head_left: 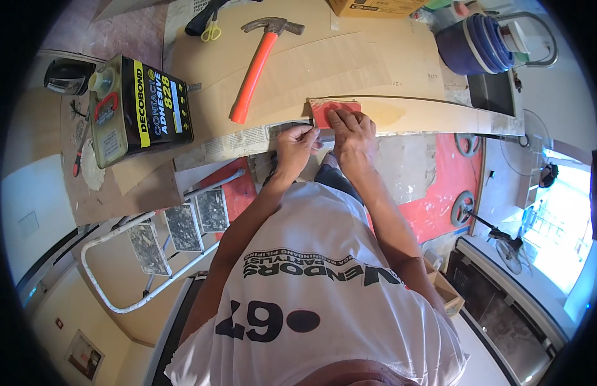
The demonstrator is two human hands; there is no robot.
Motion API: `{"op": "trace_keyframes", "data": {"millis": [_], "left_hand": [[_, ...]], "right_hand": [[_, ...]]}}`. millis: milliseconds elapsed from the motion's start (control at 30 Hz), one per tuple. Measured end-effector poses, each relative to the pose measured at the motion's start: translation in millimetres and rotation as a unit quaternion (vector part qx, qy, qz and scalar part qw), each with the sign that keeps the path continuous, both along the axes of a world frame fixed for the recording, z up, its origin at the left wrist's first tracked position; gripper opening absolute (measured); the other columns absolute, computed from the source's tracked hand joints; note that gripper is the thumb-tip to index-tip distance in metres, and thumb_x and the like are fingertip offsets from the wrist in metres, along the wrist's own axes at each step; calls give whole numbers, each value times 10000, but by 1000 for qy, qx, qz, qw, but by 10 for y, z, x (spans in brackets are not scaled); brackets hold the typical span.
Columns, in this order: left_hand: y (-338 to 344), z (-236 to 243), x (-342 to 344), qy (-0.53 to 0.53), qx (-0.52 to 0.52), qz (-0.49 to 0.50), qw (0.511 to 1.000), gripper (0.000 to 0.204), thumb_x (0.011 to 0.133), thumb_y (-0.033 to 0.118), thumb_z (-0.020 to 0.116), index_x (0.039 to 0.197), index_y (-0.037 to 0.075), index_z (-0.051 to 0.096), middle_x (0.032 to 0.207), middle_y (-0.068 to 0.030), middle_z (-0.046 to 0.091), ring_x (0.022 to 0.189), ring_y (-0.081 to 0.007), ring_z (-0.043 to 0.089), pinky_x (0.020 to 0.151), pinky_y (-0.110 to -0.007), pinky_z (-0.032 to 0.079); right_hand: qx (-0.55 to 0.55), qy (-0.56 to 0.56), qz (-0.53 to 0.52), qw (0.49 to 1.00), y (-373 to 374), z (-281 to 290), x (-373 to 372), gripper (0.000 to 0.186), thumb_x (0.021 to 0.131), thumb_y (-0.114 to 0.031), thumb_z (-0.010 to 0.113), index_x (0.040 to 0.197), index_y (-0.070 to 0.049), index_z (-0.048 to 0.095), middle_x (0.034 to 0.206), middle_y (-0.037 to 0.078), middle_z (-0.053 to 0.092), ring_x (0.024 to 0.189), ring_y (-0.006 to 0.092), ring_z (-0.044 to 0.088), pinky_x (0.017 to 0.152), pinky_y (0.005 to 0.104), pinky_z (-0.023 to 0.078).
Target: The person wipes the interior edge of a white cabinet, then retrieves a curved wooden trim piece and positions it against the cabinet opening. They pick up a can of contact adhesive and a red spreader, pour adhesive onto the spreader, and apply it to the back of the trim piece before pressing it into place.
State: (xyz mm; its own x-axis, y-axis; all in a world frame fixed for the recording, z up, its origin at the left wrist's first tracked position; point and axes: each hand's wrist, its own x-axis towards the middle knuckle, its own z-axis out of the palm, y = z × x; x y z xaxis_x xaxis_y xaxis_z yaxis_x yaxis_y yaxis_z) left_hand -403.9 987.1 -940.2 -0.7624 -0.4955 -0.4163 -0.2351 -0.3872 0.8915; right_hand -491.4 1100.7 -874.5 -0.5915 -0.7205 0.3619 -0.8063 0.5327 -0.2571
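My right hand presses a flat red rectangular piece against the front edge of a tan board. Its fingers lie bent over the red piece, which has a pale, worn rim. Just left of it, my left hand is closed, thumb and fingertips pinched together at the board's edge. What those fingertips hold, if anything, is too small to make out. A yellowish wet-looking patch shows on the board right of my right hand. Left of my hands lies a claw hammer with an orange handle.
A large rectangular adhesive can stands on the left. Yellow-handled scissors lie at the back, and a blue bucket stands at the back right. Below the worktop are a paint-spattered step ladder and a red surface.
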Motion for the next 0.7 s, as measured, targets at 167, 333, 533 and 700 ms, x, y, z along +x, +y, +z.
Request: {"op": "trace_keyframes", "data": {"millis": [167,333,533,700], "left_hand": [[16,-82,12,20,-12,8,1000,168,981,114,639,974,-35,716,807,-84,724,687,-160,727,562,-260,563],[1,-49,-5,1,5,14,1000,185,980,124,641,993,-48,707,821,-115,731,701,-173,733,567,-265,571],[-71,-20,19,-4,50,-15,999,211,985,147,640,1054,-43,700,896,-147,738,731,-186,736,577,-274,582],[-608,59,94,-20,-184,-101,977,195,1011,105,558,1064,-14,703,873,-75,713,733,-128,708,545,-244,543]], "right_hand": [[-15,-23,36,999,-62,-21,77,418,769,-37,629,1181,-66,695,1152,88,683,1029,307,593,886,412,463],[-18,-24,-47,998,102,142,-120,393,773,-16,628,1149,-86,716,1119,77,693,989,304,600,855,419,467],[21,-32,-17,999,173,107,-154,373,791,-25,597,1134,-96,726,1083,71,700,950,291,595,840,407,468],[19,-55,51,997,156,154,-26,386,785,-29,590,1142,-90,726,1130,68,698,1016,280,598,924,395,481]]}}
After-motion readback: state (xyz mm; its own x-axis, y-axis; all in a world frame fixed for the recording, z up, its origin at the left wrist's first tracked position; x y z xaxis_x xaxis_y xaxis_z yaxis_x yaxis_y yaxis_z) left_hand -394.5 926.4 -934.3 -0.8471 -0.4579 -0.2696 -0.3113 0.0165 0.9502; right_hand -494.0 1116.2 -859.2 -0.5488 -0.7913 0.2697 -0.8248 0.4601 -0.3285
